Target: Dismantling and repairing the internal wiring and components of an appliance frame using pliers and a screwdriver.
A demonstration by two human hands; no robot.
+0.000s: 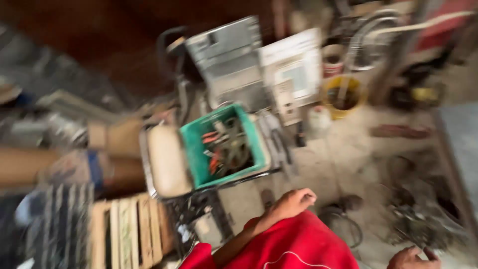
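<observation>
Head view, heavily motion-blurred, looks down on a cluttered workshop floor [343, 144]. Left hand [294, 201] sits at 6 o'clock of the frame, resting on the knee of a red garment [298, 244]; its fingers are curled loosely and grip nothing visible. Right hand [413, 258] lies at the 5 o'clock edge, partly cropped; blur prevents telling whether it is open or closed, or whether it grips anything.

Nearest large item to the left hand is a green plastic crate [196, 149], at 11 o'clock of that hand and well apart from it. Crate contents are mixed hand tools [226, 149], some with orange handles; individual types cannot be resolved. A cream rounded container [167, 162] stands touching the crate at its 9 o'clock side. A grey metal case [229, 62] stands at 12 o'clock of the crate. A yellow bucket [341, 97] stands at 2 o'clock. A slatted wooden crate [132, 231] occupies 7 o'clock.
</observation>
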